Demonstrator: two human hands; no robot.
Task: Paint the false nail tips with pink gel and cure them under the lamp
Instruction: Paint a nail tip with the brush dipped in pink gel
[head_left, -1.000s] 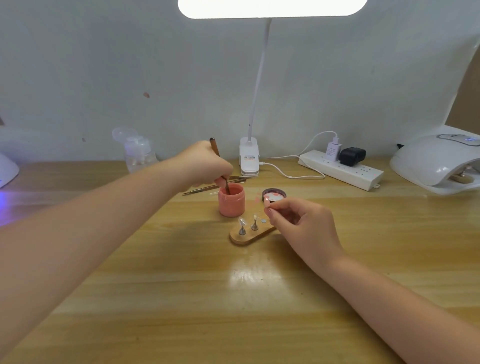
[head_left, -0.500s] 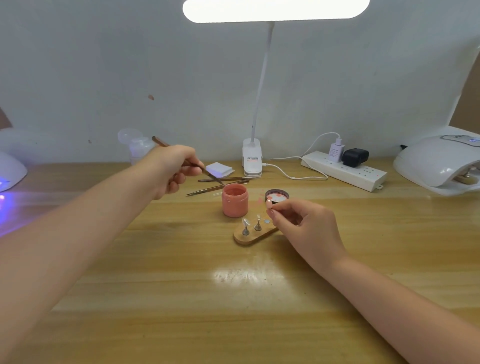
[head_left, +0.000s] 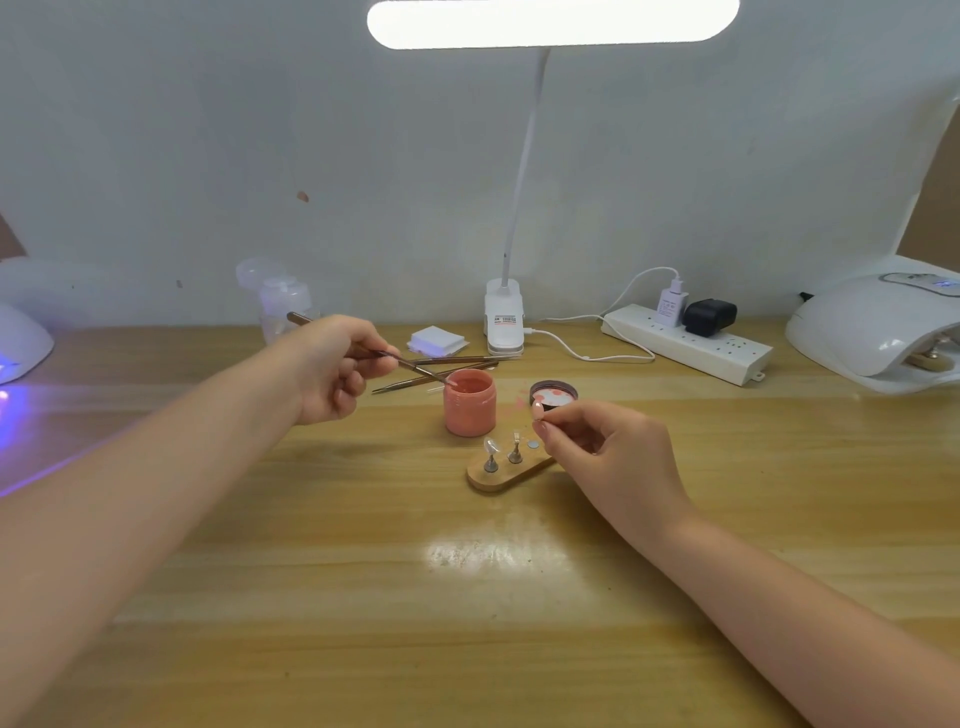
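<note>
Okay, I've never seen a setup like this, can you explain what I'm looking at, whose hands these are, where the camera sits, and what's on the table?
The picture comes from a camera worn on a person's head, looking down at their own two bare hands; there is no robot. The left hand holds a brush, its tip at the rim of an open pink gel jar. The right hand pinches a nail tip. Below it lies a wooden stand with two more tips on pegs. The jar's lid lies nearby. Behind are a desk lamp, a power strip, and a white curing lamp on the right.
</note>
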